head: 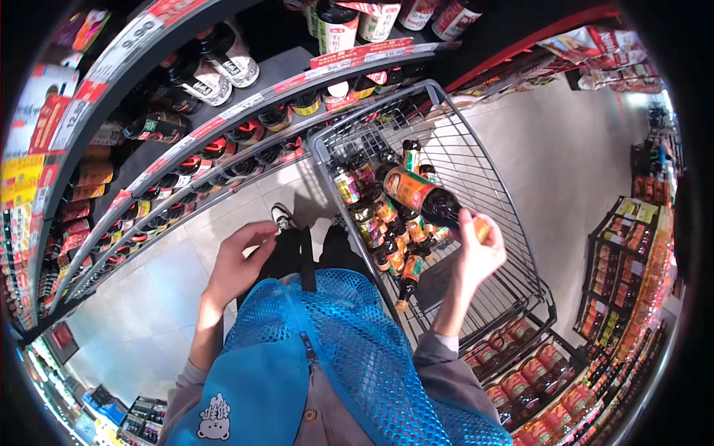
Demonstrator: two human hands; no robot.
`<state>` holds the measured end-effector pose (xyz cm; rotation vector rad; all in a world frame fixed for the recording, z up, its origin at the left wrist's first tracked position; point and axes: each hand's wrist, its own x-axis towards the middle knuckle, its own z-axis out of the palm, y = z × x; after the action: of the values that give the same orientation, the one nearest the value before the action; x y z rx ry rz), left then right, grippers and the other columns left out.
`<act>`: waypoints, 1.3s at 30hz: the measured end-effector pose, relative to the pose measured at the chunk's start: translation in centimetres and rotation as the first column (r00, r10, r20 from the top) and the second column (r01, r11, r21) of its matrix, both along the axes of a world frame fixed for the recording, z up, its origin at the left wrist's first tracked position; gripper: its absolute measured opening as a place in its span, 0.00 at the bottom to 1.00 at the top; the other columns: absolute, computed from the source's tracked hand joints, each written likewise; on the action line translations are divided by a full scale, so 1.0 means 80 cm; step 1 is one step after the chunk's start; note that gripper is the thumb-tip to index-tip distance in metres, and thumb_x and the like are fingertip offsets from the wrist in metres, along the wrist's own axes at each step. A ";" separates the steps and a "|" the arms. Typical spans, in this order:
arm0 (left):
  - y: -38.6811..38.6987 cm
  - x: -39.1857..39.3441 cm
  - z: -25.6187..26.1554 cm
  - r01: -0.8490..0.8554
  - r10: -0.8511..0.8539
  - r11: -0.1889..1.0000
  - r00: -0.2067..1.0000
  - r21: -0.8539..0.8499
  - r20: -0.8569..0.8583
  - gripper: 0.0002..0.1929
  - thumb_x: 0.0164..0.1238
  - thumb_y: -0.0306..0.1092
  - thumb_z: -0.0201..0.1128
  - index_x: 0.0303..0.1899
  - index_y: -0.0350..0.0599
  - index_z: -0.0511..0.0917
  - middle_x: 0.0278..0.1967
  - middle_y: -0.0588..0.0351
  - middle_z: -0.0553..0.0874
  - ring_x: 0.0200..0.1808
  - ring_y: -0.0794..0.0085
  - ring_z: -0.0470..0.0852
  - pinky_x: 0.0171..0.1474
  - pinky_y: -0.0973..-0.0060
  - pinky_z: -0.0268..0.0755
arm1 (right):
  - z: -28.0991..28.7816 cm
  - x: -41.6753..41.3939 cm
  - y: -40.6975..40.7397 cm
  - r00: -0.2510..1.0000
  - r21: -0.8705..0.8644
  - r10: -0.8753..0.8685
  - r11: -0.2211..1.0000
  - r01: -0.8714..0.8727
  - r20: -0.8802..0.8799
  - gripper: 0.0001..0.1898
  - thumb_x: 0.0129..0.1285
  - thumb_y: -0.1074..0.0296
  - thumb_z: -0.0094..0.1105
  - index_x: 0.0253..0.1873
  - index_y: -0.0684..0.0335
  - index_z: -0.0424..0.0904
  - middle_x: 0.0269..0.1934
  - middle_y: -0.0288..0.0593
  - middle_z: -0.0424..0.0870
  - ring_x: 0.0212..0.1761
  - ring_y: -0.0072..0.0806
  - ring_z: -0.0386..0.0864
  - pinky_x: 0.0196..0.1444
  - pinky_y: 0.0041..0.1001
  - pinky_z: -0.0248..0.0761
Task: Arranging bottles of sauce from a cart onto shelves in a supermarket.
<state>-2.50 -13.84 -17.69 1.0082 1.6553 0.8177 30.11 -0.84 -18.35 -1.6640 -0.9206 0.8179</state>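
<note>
My right hand [481, 241] grips a dark sauce bottle [413, 187] by its neck and cap. The bottle has an orange label and is tilted, its base pointing up and left above the cart. Below it, a wire shopping cart [496, 178] holds several dark bottles [385, 209] with orange, purple or green labels, some upright and some lying. Part of that pile is hidden behind the held bottle. My left hand [244, 253] hovers in front of my body, fingers curved and apart, with nothing seen in it. It is nearest to my blue mesh vest [357, 312].
Curved in the fisheye view, store shelves [245, 111] with bottles and price strips run along the left and top. On the right stands a display of packaged bottles [619, 262]. Tiled floor [162, 290] lies between the shelves and my shoe [283, 216].
</note>
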 end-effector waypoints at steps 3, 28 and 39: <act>0.022 0.012 0.013 -0.104 0.059 0.990 0.921 0.096 0.386 0.28 0.66 0.23 0.62 0.67 0.43 0.65 0.62 0.50 0.75 0.55 0.69 0.80 0.55 0.72 0.76 | 0.088 -0.022 -0.011 0.995 0.096 0.102 0.990 -0.101 -0.012 0.09 0.54 0.80 0.68 0.40 0.71 0.79 0.36 0.51 0.86 0.33 0.25 0.83 0.27 0.23 0.82; 0.009 -0.068 0.159 -0.523 0.038 0.824 0.432 0.216 0.901 0.31 0.65 0.36 0.67 0.63 0.43 0.57 0.38 0.49 0.79 0.18 0.69 0.80 0.16 0.74 0.73 | 0.288 -0.281 0.035 0.386 0.406 0.918 0.387 -0.828 -0.089 0.18 0.65 0.67 0.63 0.56 0.71 0.74 0.49 0.48 0.83 0.50 0.29 0.80 0.54 0.29 0.73; 0.044 -0.085 0.188 -0.480 -0.047 0.616 0.770 0.625 0.636 0.38 0.62 0.28 0.69 0.69 0.47 0.53 0.63 0.49 0.67 0.42 0.71 0.84 0.29 0.79 0.81 | 0.376 -0.305 0.057 0.468 0.394 0.872 0.383 -0.835 0.143 0.16 0.53 0.70 0.72 0.44 0.70 0.80 0.31 0.41 0.86 0.25 0.18 0.81 0.22 0.17 0.73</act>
<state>-9.30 -10.36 -2.62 0.9165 0.8334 1.9225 5.70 3.71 11.71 -0.6424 -1.8161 1.2446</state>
